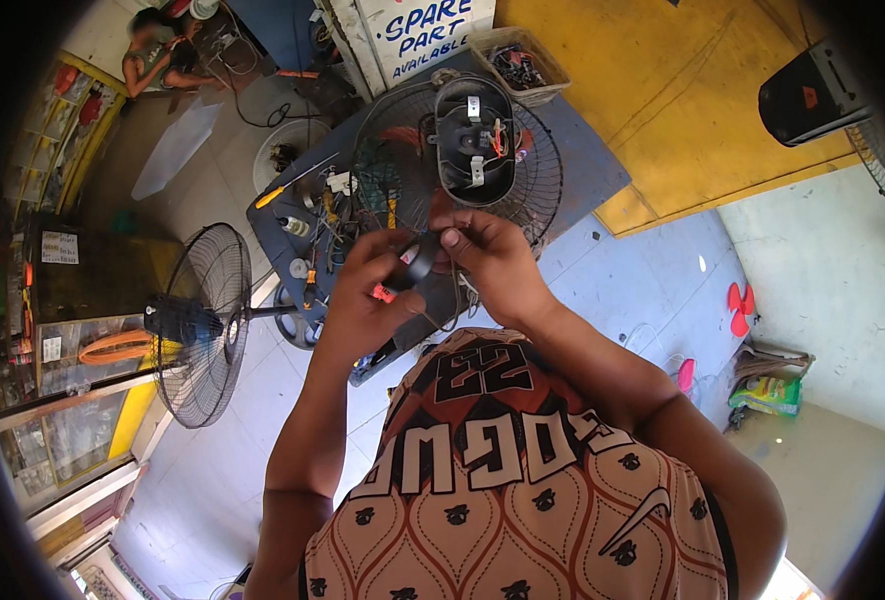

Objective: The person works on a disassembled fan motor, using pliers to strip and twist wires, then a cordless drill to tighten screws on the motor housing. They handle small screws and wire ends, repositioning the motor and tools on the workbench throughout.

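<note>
My left hand (368,285) is closed round a roll of black electrical tape (420,262), and a small red-handled tool (384,293) shows between its fingers. Close beside the roll, my right hand (493,258) pinches thumb and fingers together; what they hold is too small to make out. A thin cable (455,318) hangs below the hands. Just beyond them, a black oval fan housing (477,150) with metal brackets and coloured wires lies on a round wire fan guard (548,165).
The blue worktable (588,160) carries a yellow screwdriver (281,190), loose wires and tools on its left. A basket of small parts (523,68) stands at the back, beside a yellow surface (653,90). A stand fan (203,325) is at left. Another person (163,60) sits far left.
</note>
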### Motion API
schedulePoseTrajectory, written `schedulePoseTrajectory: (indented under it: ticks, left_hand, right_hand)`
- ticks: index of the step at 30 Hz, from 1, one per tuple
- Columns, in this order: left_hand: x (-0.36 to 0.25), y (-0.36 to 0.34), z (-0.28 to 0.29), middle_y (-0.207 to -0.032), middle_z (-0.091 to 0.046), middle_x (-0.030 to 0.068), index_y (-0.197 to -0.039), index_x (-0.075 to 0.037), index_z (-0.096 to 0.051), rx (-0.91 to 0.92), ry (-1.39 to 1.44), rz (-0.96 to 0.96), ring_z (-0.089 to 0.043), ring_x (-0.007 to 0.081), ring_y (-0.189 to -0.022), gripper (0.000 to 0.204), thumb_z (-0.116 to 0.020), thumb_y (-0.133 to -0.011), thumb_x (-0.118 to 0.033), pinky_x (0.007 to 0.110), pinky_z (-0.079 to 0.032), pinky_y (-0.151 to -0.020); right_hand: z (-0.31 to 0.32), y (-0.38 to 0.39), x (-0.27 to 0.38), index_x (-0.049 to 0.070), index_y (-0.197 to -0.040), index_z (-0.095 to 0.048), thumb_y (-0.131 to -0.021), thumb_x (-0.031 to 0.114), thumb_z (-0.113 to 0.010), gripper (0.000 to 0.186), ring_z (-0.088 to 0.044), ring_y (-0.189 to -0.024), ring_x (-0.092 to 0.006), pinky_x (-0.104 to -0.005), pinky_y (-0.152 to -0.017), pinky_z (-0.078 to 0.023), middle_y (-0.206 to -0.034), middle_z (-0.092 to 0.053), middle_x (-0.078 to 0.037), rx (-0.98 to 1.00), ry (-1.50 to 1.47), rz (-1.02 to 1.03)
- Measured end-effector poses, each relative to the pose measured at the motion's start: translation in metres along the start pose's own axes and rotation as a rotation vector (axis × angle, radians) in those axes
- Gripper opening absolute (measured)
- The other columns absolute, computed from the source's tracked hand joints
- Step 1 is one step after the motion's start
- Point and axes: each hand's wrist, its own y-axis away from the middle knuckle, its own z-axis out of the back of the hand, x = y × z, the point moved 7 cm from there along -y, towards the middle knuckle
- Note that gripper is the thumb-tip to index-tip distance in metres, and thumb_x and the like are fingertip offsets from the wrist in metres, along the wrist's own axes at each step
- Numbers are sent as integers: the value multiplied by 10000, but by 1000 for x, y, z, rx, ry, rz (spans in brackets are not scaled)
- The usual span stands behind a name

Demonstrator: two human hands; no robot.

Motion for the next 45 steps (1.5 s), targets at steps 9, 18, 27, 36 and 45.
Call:
schedulePoseTrajectory:
  ticks: [9, 18, 27, 36, 45]
  left_hand:
    - [-34, -8, -8, -1403, -554, 237, -1180, 52, -669, -179, -443, -81, -648, 436, -1177, 405, -749, -965, -282, 449, -543, -979]
    - [-20, -28, -26, -1205, -672, 241, -1132, 51, -712, -385, -413, 0, -681, 401, -1056, 335, -635, -1042, -262, 437, -539, -900]
    - [50, 34, 5, -1280, -664, 208, -1147, 45, -708, -414, -265, 189, -694, 320, -1065, 443, -610, -1069, -381, 386, -541, -922]
    - [43, -9, 22, -1390, -620, 165, -1460, 43, -477, -324, 469, 175, -563, 238, -1300, 803, -335, -1091, -656, 385, -402, -1120]
    - [21, 41, -6, -1534, -487, 198, -1603, -7, -307, -139, 261, 233, -511, 338, -1395, 1029, -356, -981, -825, 462, -392, -1155]
  right_hand:
    - [-6, 2, 26, -65, -1177, -719, -983, 106, -743, 259, -683, -848, -126, -285, -768, -555, -985, -756, -90, -15, 366, 250]
    - [2, -26, 0, -51, -1055, -723, -993, 64, -692, 134, -634, -811, -112, -285, -728, -529, -893, -721, -52, -199, -2, 193]
    - [-35, -10, 6, -31, -1062, -690, -1042, 93, -650, 133, -599, -793, -82, -256, -706, -487, -869, -667, -32, 170, 230, 155]
    - [-38, -1, -8, -56, -1232, -555, -977, 6, -705, 302, -697, -852, -158, -313, -753, -583, -947, -691, -95, 266, 229, -82]
    - [-1, -13, -1, -20, -1123, -529, -966, -3, -711, 241, -715, -817, -191, -316, -716, -591, -930, -705, -131, 92, -332, -174]
